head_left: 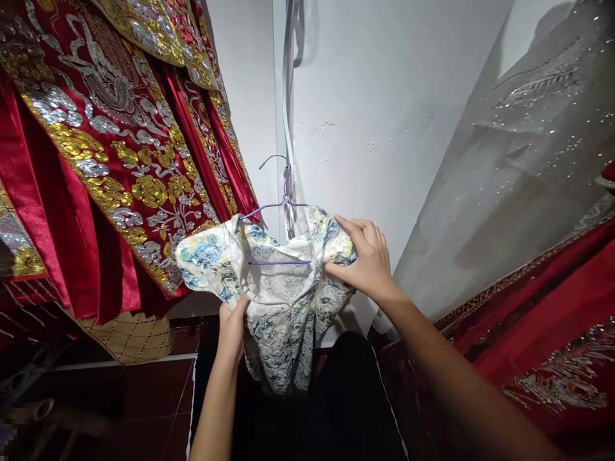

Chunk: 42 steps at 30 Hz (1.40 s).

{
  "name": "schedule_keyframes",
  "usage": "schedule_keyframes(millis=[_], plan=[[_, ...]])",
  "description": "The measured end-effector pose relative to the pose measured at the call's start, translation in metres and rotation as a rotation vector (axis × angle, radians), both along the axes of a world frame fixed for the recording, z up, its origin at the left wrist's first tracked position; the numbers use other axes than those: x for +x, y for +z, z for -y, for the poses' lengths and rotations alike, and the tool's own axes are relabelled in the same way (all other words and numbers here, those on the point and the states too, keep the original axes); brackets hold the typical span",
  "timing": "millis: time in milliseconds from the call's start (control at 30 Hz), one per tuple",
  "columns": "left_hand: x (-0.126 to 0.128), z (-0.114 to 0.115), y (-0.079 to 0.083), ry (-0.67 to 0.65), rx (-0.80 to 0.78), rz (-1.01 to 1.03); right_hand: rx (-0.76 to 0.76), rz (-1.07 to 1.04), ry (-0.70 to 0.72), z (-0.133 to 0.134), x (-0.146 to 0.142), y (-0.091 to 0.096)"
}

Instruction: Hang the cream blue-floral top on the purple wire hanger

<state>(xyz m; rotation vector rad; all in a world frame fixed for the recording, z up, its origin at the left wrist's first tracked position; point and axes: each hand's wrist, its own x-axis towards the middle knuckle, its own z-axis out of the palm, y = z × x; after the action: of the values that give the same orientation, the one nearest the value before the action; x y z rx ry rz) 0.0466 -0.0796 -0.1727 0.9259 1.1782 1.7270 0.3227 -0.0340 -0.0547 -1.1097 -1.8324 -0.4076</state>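
A person looks down at a short-sleeved garment (283,333) in white, blue and yellow florals, held upright in front of their dark-trousered legs (355,378). It sits on a purple wire hanger (287,187), whose hook rises above the collar and whose straight lower bar shows through the wide, open neckline. The left hand (232,323) pinches the front edge of the neckline, thumb on top; the right hand (368,257) grips the shoulder and sleeve on the right, between thumb and fingers. Behind is a scuffed white wall (365,89). Red clothing embroidered in gold and silver (158,147) hangs at left; sheer, glittering pale fabric (500,173) drapes at right.
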Motion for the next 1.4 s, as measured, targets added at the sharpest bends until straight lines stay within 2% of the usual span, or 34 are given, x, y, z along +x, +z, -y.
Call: schedule_keyframes(millis=[100,233,333,500,600,667,733,867,900,967,1033,1067,1133,1233,1300,1333,1400], plan=[[-0.006,0.004,-0.002,0.028,-0.067,0.032,0.005,-0.019,-0.035,0.001,0.001,0.009],[-0.003,0.010,-0.012,-0.051,-0.031,0.043,0.049,-0.152,-0.160,0.000,0.016,0.000],[0.004,0.014,-0.013,-0.101,-0.026,0.038,0.015,-0.177,-0.185,-0.010,0.023,-0.003],[0.018,0.014,-0.002,-0.047,-0.025,0.109,-0.029,-0.066,-0.072,-0.025,0.011,0.020],[0.018,0.017,-0.010,-0.076,-0.030,0.087,-0.079,-0.012,0.032,-0.015,0.011,0.024],[0.016,0.018,-0.024,-0.149,-0.057,0.061,-0.121,0.008,0.099,-0.001,0.016,0.014],[0.014,0.018,-0.042,-0.194,-0.092,0.076,-0.126,-0.056,0.151,0.015,0.017,-0.006],[0.018,0.015,-0.067,-0.190,-0.194,0.177,-0.156,-0.526,0.174,0.046,-0.006,-0.071],[0.021,0.015,-0.069,-0.206,-0.202,0.185,-0.209,-0.642,0.178,0.052,-0.019,-0.089],[0.031,0.018,-0.068,-0.248,-0.184,0.185,-0.450,-0.778,0.233,0.064,-0.048,-0.122],[0.042,0.024,-0.061,-0.286,-0.178,0.170,-0.756,-0.741,0.410,0.072,-0.076,-0.145],[0.046,0.028,-0.057,-0.306,-0.183,0.162,-0.858,-0.721,0.488,0.075,-0.087,-0.151],[0.053,0.034,-0.048,-0.332,-0.186,0.146,-0.956,-0.735,0.590,0.078,-0.100,-0.155],[0.052,0.038,-0.039,-0.332,-0.162,0.137,-0.941,-0.872,0.593,0.079,-0.096,-0.148],[0.048,0.036,-0.039,-0.290,-0.166,0.110,-0.934,-0.944,0.577,0.080,-0.087,-0.143],[0.046,0.034,-0.041,-0.217,-0.163,0.087,-0.935,-0.981,0.563,0.081,-0.082,-0.141],[0.045,0.033,-0.048,0.075,-0.105,0.003,-0.959,-1.060,0.548,0.084,-0.075,-0.140]])
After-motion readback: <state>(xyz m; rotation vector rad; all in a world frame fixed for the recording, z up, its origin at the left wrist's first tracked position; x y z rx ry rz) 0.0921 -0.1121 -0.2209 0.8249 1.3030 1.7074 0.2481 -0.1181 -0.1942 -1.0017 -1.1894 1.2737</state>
